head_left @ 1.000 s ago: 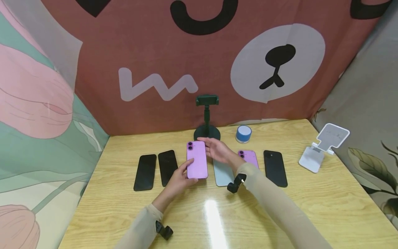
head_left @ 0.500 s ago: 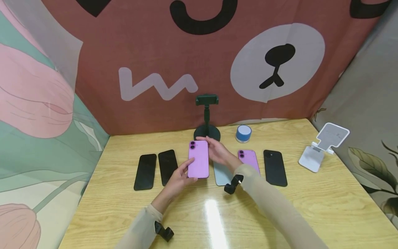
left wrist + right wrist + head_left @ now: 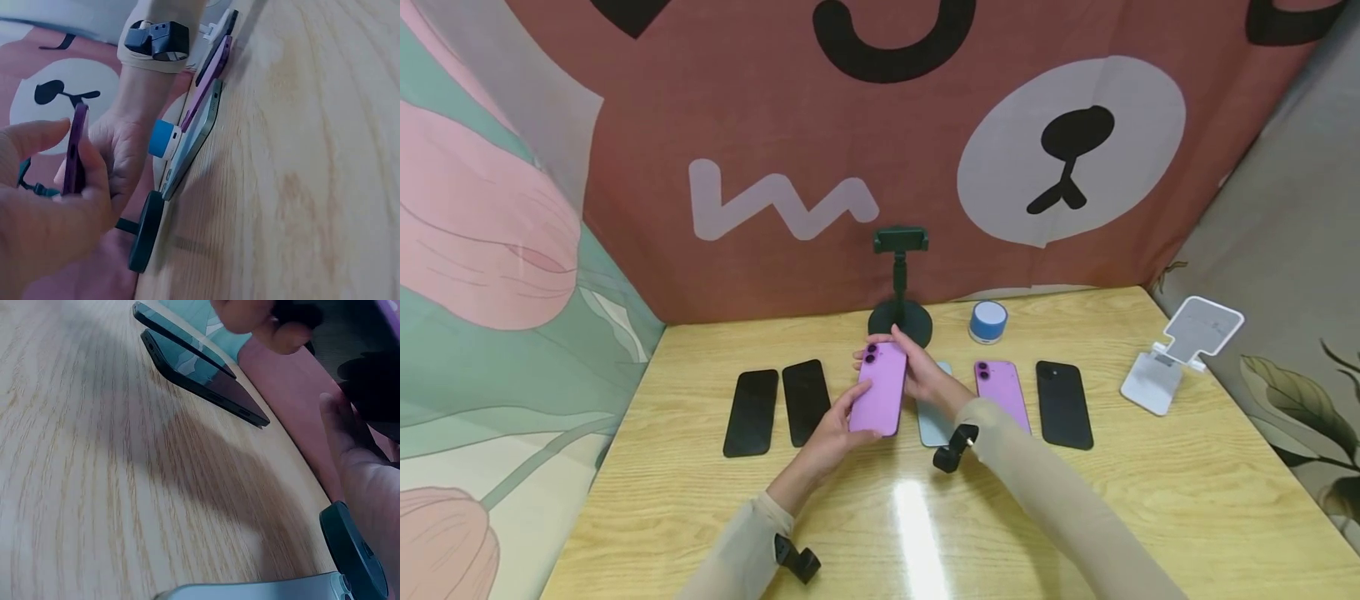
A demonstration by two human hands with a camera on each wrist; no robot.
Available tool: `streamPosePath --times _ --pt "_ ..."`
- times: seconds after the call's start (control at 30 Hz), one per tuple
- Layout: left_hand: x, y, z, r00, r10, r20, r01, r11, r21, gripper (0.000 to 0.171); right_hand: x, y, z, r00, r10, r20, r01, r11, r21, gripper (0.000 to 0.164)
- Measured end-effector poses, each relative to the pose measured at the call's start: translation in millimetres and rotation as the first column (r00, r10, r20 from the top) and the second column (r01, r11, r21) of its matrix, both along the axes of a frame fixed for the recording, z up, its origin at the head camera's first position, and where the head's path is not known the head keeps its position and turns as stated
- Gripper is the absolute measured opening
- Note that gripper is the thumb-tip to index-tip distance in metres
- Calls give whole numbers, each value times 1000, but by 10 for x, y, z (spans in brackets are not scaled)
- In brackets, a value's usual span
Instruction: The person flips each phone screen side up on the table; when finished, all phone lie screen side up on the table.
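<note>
A purple smartphone [image 3: 880, 387] is raised over the table in the head view, its back with two lenses facing up. My left hand [image 3: 833, 429] grips its lower left part, thumb across the back. On the upper right side, my right hand [image 3: 925, 371] holds it too, with fingertips showing past the upper left edge. The left wrist view has the phone [image 3: 76, 150] edge-on between left thumb and fingers, the right hand [image 3: 125, 140] behind it. From the right wrist, its dark screen [image 3: 356, 350] faces down above the right hand's fingers [image 3: 337, 425].
Two black phones [image 3: 750, 412] [image 3: 806, 402] lie left of the hands. To the right lie a pale blue phone [image 3: 931, 425], another purple phone [image 3: 1002, 396] and a black phone [image 3: 1065, 406]. A dark green stand [image 3: 900, 312], a blue speaker-like cylinder [image 3: 987, 322] and a white folding stand [image 3: 1152, 383] stand farther back.
The right hand has moved from beside the phone's top to a grip on its upper part, fingers passing behind. The phone has shifted slightly right and tilted clockwise.
</note>
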State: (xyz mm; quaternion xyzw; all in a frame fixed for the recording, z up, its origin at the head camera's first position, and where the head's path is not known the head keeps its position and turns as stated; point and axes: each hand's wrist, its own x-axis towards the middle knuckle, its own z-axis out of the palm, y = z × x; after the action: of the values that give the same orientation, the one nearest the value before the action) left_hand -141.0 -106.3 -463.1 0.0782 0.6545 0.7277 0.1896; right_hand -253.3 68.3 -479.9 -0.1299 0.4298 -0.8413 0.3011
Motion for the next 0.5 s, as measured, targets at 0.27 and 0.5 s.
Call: streamPosePath --times 0.27,0.5 --pt "65 94 -62 984 104 -144 -149 923 -355 98 48 -24 42 998 -54 14 54 998 40 50" --pt "80 155 -94 946 82 -314 -221 872 -437 94 21 -67 2 992 -120 25 118 990 71 54"
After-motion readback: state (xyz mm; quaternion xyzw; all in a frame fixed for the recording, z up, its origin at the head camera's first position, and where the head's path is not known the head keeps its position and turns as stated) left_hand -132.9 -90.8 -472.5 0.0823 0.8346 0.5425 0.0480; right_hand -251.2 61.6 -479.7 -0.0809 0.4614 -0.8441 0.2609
